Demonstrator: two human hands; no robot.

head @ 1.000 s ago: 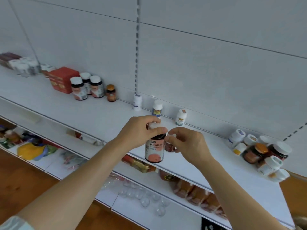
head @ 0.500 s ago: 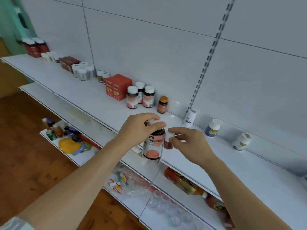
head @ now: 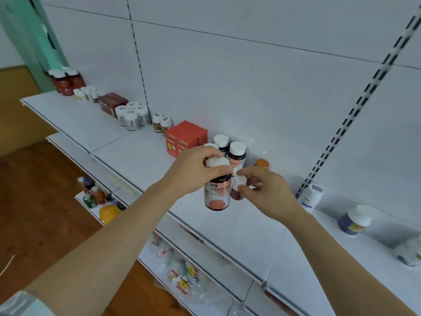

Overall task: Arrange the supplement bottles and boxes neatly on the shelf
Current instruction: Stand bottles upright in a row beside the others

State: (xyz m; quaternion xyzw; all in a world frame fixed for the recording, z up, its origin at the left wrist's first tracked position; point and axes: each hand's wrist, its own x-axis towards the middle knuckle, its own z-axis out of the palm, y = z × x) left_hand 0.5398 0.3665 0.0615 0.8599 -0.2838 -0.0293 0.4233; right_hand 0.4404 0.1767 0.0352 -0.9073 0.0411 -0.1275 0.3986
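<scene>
Meanwhile, the left hand (head: 193, 172) gripped the pink-label bottle (head: 217, 191) by its cap; the right hand (head: 264, 190) pinched a small bottle (head: 238, 190). Either could have slipped from so shallow a hold.

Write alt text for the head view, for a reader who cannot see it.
Two bare hands hold bottles above a white shelf: the left hand grips a large dark bottle by its white cap, the right hand pinches a smaller bottle beside it. Behind them stand matching bottles, red boxes and more bottles along the wall.
</scene>
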